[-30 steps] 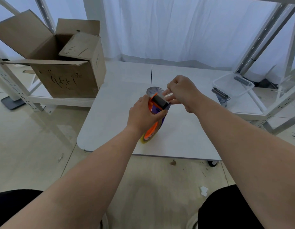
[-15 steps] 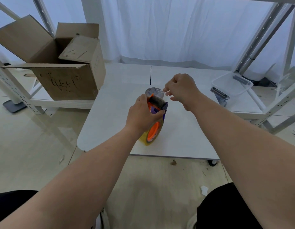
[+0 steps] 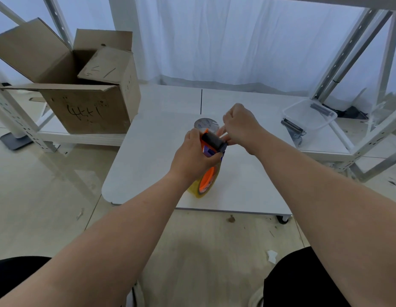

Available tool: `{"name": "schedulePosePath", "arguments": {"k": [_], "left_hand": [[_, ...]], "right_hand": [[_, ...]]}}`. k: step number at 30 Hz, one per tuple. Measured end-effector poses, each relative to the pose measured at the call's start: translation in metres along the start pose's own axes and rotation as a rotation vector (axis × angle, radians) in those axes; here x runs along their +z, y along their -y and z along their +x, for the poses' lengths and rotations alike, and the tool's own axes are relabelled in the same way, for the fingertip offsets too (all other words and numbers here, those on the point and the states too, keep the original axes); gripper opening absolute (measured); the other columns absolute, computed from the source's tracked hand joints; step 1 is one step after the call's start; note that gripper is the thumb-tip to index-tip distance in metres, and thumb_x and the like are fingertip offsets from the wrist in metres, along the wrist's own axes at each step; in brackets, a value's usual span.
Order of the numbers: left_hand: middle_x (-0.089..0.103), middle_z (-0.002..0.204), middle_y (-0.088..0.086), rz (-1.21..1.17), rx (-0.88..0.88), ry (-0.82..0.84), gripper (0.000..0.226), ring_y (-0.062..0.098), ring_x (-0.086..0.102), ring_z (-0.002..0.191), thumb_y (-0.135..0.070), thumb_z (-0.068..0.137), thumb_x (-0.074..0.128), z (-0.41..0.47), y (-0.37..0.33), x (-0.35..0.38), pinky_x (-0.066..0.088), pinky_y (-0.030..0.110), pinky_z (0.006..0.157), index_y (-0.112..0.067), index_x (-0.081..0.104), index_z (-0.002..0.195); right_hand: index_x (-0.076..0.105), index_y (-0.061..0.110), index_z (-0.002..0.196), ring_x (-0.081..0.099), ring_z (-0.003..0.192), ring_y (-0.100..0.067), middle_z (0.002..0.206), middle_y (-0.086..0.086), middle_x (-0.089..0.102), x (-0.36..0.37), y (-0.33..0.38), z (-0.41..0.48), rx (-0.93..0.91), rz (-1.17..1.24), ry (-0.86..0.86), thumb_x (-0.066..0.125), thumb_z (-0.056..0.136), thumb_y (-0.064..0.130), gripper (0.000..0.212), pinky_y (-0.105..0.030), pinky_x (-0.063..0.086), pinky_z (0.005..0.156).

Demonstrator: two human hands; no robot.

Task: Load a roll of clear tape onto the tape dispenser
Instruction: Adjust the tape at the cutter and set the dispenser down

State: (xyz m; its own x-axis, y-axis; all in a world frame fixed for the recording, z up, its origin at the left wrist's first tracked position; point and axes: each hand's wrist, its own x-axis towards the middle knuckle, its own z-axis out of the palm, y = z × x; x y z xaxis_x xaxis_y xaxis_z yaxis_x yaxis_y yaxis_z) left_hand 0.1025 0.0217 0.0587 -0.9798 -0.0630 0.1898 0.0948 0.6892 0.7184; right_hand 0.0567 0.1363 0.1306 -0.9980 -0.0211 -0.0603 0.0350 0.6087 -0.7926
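Observation:
My left hand (image 3: 193, 158) grips an orange and purple tape dispenser (image 3: 211, 145) above the white table (image 3: 152, 151). A yellowish clear tape roll (image 3: 203, 187) sits on the dispenser's orange hub, below my hand. The black roller at the dispenser's top points toward my right hand (image 3: 239, 127). That hand's fingers are curled and pinch the tape's free end beside the roller. Another roll of tape (image 3: 206, 125) lies flat on the table just behind the dispenser, partly hidden.
An open cardboard box (image 3: 82, 103) stands on a low shelf at the left. A clear plastic tray (image 3: 310, 115) and a dark metal part (image 3: 292, 127) lie at the right. White metal shelf posts flank the table. My knees are at the bottom edge.
The dispenser has tilted a little, its roller end now closer to my right hand. My right hand has come down from above the roller to its side.

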Motion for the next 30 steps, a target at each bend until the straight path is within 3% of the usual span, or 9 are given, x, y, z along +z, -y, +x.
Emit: {"name": "schedulePosePath", "arguments": {"k": [2,7,13,17,22,27,30], "left_hand": [[0.046,0.105,0.0,0.038,0.008,0.019,0.053,0.018,0.051,0.08,-0.045,0.075,0.07,0.0,-0.002,0.001,0.04,0.028,0.065,-0.013,0.042,0.106],[0.045,0.104,-0.002,0.014,-0.004,0.011,0.053,0.018,0.052,0.081,-0.048,0.076,0.068,-0.003,-0.002,0.001,0.038,0.027,0.064,-0.013,0.042,0.107],[0.046,0.105,0.0,-0.01,-0.017,-0.004,0.051,0.018,0.053,0.083,-0.045,0.077,0.069,-0.006,0.003,-0.003,0.039,0.027,0.064,-0.016,0.04,0.106],[0.048,0.108,-0.001,-0.067,-0.029,-0.008,0.052,0.018,0.054,0.087,-0.04,0.076,0.071,-0.007,0.002,0.0,0.049,0.033,0.072,-0.017,0.039,0.109],[0.051,0.11,0.002,-0.23,0.014,0.034,0.049,0.012,0.05,0.09,-0.031,0.075,0.075,-0.008,0.008,-0.005,0.039,0.012,0.068,-0.018,0.04,0.107],[0.048,0.113,0.004,-0.34,0.019,0.041,0.05,0.002,0.047,0.087,-0.024,0.076,0.076,-0.003,0.004,-0.009,0.037,-0.002,0.066,-0.017,0.037,0.106],[0.047,0.115,0.006,-0.398,0.023,0.074,0.05,0.002,0.047,0.088,-0.02,0.077,0.075,0.001,-0.004,-0.005,0.04,0.003,0.068,-0.017,0.035,0.106]], "right_hand": [[0.043,0.006,0.099,0.065,0.092,-0.034,0.105,-0.021,0.064,0.001,0.004,0.0,-0.079,-0.071,-0.034,0.035,0.097,0.014,0.011,-0.048,0.056,0.082],[0.04,0.009,0.098,0.062,0.097,-0.031,0.109,-0.018,0.062,-0.003,0.004,-0.001,-0.134,-0.057,-0.069,0.035,0.097,0.015,0.008,-0.048,0.054,0.086],[0.042,0.011,0.086,0.064,0.078,-0.015,0.105,-0.017,0.064,-0.007,0.004,-0.006,-0.147,0.012,-0.097,0.037,0.095,0.012,0.01,-0.042,0.056,0.081],[0.046,0.011,0.084,0.067,0.081,-0.02,0.099,-0.017,0.067,-0.01,0.006,-0.006,-0.107,0.062,-0.111,0.041,0.091,0.01,0.01,-0.041,0.056,0.079],[0.061,-0.008,0.1,0.068,0.073,-0.021,0.094,-0.019,0.071,-0.024,-0.004,-0.007,0.105,0.226,-0.024,0.053,0.088,0.006,0.02,-0.038,0.058,0.077],[0.058,0.0,0.096,0.068,0.072,-0.029,0.086,-0.019,0.069,-0.02,0.003,-0.01,0.159,0.317,0.033,0.051,0.089,0.009,0.013,-0.039,0.059,0.073],[0.054,0.002,0.103,0.065,0.07,-0.03,0.083,-0.018,0.067,-0.016,0.009,-0.01,0.171,0.317,0.022,0.044,0.092,0.011,0.017,-0.036,0.058,0.067]]}}
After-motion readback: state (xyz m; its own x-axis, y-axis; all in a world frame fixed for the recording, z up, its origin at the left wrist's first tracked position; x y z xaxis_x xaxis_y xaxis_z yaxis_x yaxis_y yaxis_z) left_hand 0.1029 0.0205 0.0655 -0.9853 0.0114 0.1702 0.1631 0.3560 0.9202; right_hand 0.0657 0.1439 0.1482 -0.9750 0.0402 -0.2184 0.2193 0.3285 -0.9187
